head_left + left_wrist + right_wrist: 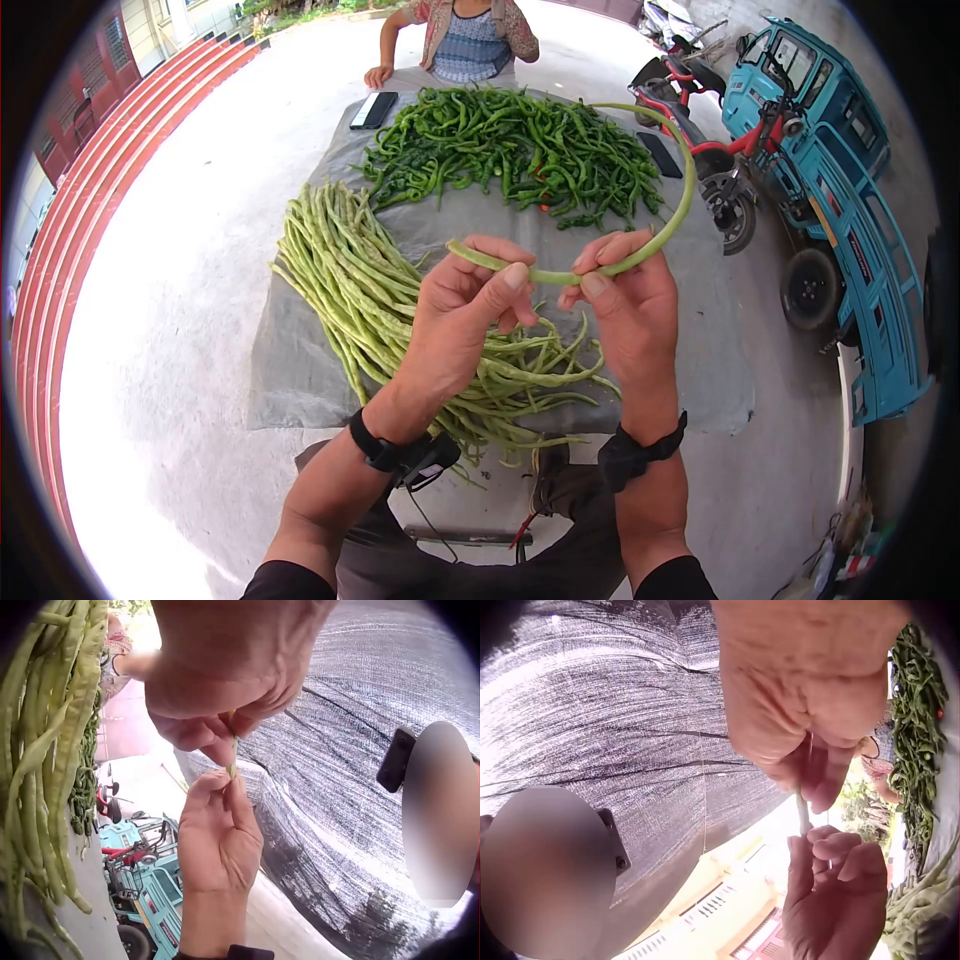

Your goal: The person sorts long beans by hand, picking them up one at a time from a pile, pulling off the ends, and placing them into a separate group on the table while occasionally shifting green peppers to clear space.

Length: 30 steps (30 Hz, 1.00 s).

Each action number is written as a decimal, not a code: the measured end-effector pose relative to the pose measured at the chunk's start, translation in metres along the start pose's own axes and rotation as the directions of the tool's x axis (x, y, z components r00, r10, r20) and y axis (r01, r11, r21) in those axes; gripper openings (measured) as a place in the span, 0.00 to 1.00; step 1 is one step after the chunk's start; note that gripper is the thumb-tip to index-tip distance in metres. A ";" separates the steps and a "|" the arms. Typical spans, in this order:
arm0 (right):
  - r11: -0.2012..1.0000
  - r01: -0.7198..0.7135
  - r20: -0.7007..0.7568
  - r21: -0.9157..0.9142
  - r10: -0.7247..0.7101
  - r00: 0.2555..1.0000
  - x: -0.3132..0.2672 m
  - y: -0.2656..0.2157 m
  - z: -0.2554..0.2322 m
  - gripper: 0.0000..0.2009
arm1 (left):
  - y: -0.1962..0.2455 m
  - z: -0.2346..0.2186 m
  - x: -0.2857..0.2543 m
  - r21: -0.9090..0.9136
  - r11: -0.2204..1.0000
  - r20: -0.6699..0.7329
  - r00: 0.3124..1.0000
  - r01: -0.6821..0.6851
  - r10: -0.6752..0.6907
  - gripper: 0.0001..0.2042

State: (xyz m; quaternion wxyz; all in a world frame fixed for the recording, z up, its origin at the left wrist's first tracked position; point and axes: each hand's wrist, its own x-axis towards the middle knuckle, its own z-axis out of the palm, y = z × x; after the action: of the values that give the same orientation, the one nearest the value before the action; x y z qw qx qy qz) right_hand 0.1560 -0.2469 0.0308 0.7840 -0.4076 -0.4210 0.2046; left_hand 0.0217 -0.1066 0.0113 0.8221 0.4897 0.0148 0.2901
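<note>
A long, pale green yardlong bean [690,185] is held up in front of the body, its far part arching out to the right and back over the table. My left hand [450,320] pinches it near one end, between thumb and fingers, with a short tip sticking out to the left. Close beside, my right hand [640,315] pinches the same bean, leaving a small stretch between the two thumbs. In the left wrist view, the bean [232,761] spans the gap between the fingertips. Below and left lies a heap of yardlong beans [350,260], partly behind my left hand.
Green chili peppers [500,150] are piled at the back of the grey sheet [715,350]. A dark phone [659,155] and a black-and-white device [373,110] flank them. Another person [470,40] is across the table. A teal three-wheeled truck [850,200] stands right; red-edged steps [120,150] run left.
</note>
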 end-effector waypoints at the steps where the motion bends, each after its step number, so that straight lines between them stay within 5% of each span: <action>1: 1.000 0.004 0.005 -0.006 -0.004 1.000 0.000 0.001 0.000 0.11 | -0.002 -0.002 0.000 0.004 1.000 0.005 1.000 0.000 0.000 0.11; 9: 0.999 -0.011 0.008 -0.043 0.011 1.000 0.000 0.005 -0.002 0.09 | -0.005 -0.005 0.002 0.180 0.984 -0.051 0.999 -0.009 0.019 0.10; 22: 0.998 -0.003 -0.218 0.060 0.016 0.976 0.007 -0.017 -0.051 0.09 | 0.012 -0.033 0.016 0.203 0.975 -0.162 0.979 -0.092 0.126 0.09; 30: 0.998 0.011 -0.187 0.061 0.001 0.982 0.005 -0.022 -0.063 0.07 | 0.012 -0.038 0.017 0.143 0.983 -0.173 0.976 -0.112 0.136 0.10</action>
State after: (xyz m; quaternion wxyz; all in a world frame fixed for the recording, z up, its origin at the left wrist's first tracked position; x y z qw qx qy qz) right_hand 0.2103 -0.2854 0.0314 0.8329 -0.3996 -0.3399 0.1763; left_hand 0.0188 -0.0640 0.0061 0.7633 0.5145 0.0782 0.3827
